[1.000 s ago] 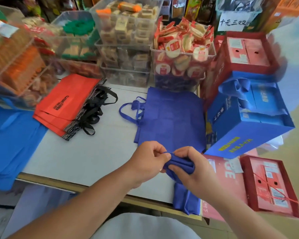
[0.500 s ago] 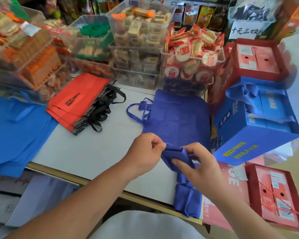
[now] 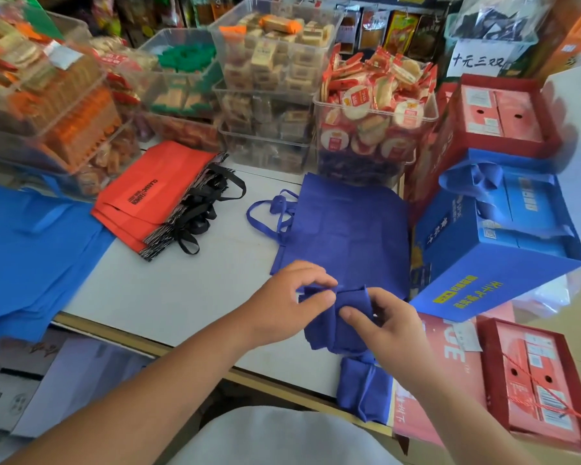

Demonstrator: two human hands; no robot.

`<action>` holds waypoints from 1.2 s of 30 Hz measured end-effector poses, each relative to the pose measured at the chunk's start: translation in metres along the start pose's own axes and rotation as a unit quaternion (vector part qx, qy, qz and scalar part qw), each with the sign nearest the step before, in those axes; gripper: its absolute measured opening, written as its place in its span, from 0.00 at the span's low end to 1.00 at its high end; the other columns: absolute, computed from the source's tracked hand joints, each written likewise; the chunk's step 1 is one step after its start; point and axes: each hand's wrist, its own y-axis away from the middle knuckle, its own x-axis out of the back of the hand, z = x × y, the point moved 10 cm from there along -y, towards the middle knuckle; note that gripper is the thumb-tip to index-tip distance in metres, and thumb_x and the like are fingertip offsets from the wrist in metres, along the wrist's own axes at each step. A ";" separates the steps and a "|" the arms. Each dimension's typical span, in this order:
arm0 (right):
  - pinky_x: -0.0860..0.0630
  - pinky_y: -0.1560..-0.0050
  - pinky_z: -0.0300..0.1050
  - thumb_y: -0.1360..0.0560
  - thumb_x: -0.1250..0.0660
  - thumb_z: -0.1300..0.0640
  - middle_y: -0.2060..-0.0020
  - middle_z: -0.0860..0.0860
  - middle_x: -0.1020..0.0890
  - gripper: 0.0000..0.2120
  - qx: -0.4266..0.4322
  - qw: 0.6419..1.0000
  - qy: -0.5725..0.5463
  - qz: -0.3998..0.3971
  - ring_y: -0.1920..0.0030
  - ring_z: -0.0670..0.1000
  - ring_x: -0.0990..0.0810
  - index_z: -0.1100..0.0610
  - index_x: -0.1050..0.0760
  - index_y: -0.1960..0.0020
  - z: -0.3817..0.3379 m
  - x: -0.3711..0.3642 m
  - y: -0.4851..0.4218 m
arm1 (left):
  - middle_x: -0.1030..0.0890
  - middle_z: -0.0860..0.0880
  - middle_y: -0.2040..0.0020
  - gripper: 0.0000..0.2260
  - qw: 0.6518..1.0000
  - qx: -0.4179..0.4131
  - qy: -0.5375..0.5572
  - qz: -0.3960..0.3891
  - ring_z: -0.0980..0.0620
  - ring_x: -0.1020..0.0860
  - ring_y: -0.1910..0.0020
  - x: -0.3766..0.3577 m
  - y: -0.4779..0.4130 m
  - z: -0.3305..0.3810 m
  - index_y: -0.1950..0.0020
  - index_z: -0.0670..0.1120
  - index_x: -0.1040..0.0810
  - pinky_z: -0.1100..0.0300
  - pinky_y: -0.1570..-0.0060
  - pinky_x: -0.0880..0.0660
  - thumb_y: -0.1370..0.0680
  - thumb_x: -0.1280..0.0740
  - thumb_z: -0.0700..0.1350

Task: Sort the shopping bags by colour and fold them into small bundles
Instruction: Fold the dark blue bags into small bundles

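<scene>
A dark blue fabric bag (image 3: 336, 320), folded into a small thick bundle, lies at the near side of the white table (image 3: 182, 290). My left hand (image 3: 285, 300) pinches its upper left corner. My right hand (image 3: 386, 327) grips its right side, thumb on top. A tied dark blue bundle (image 3: 363, 387) hangs over the table's near edge below it. Behind lies a flat stack of dark blue bags (image 3: 353, 229) with loop handles. Red bags (image 3: 155, 193) with black handles lie at the back left. Lighter blue bags (image 3: 31, 250) drape over the table's left end.
Clear bins of packaged snacks (image 3: 373, 115) line the back of the table. A blue gift box (image 3: 497, 246) leans at the right on red boxes (image 3: 497, 112). More red boxes (image 3: 534, 380) sit at the lower right, cardboard cartons (image 3: 10, 391) at the lower left.
The bundle has been lowered and turned between my hands, so it now lies more flat on the table. My right thumb has shifted on top of it. The view has tilted slightly.
</scene>
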 end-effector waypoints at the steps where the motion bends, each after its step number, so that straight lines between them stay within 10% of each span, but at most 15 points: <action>1: 0.20 0.56 0.42 0.24 0.25 0.60 0.59 0.46 0.14 0.06 -0.019 0.999 -0.045 0.008 0.57 0.48 0.16 0.50 0.17 0.51 0.003 0.002 0.001 | 0.18 0.59 0.41 0.10 0.997 0.019 0.066 -0.019 0.61 0.21 0.39 -0.005 0.002 -0.006 0.38 0.54 0.18 0.64 0.38 0.25 0.19 0.29 0.46; 5: 0.17 0.49 0.55 0.22 0.29 0.63 0.50 0.56 0.13 0.08 -0.121 0.968 -0.219 -0.034 0.48 0.57 0.13 0.57 0.17 0.43 0.020 -0.011 0.008 | 0.15 0.57 0.48 0.09 0.988 0.062 0.130 0.055 0.59 0.17 0.47 0.000 0.001 -0.028 0.42 0.52 0.17 0.59 0.43 0.20 0.22 0.26 0.46; 21: 0.17 0.48 0.50 0.21 0.29 0.61 0.52 0.52 0.12 0.06 -0.198 0.968 -0.150 0.032 0.50 0.53 0.13 0.57 0.18 0.44 0.107 -0.008 -0.003 | 0.16 0.54 0.45 0.14 0.958 0.220 0.178 0.044 0.55 0.17 0.48 -0.067 -0.009 -0.120 0.40 0.54 0.22 0.56 0.49 0.17 0.24 0.25 0.47; 26: 0.29 0.31 0.52 0.19 0.34 0.46 0.31 0.53 0.25 0.23 -0.107 0.957 0.262 0.069 0.29 0.54 0.28 0.56 0.25 0.29 0.160 0.006 0.012 | 0.16 0.51 0.49 0.09 0.948 0.296 0.108 0.046 0.51 0.17 0.50 -0.086 0.002 -0.189 0.48 0.51 0.21 0.51 0.45 0.19 0.25 0.25 0.43; 29: 0.38 0.25 0.59 0.18 0.48 0.35 0.21 0.56 0.35 0.32 -0.032 0.903 0.426 -0.042 0.22 0.61 0.38 0.54 0.31 0.23 0.193 -0.022 0.021 | 0.15 0.53 0.52 0.09 0.941 0.328 0.077 0.032 0.51 0.17 0.51 -0.100 0.011 -0.221 0.50 0.52 0.21 0.49 0.43 0.20 0.26 0.24 0.45; 36: 0.36 0.25 0.61 0.18 0.58 0.32 0.17 0.53 0.45 0.36 -0.045 0.882 0.462 -0.086 0.19 0.57 0.43 0.51 0.40 0.18 0.221 -0.036 0.031 | 0.16 0.57 0.56 0.10 0.949 0.313 -0.005 0.033 0.56 0.17 0.55 -0.112 0.008 -0.236 0.50 0.51 0.18 0.57 0.49 0.20 0.28 0.23 0.52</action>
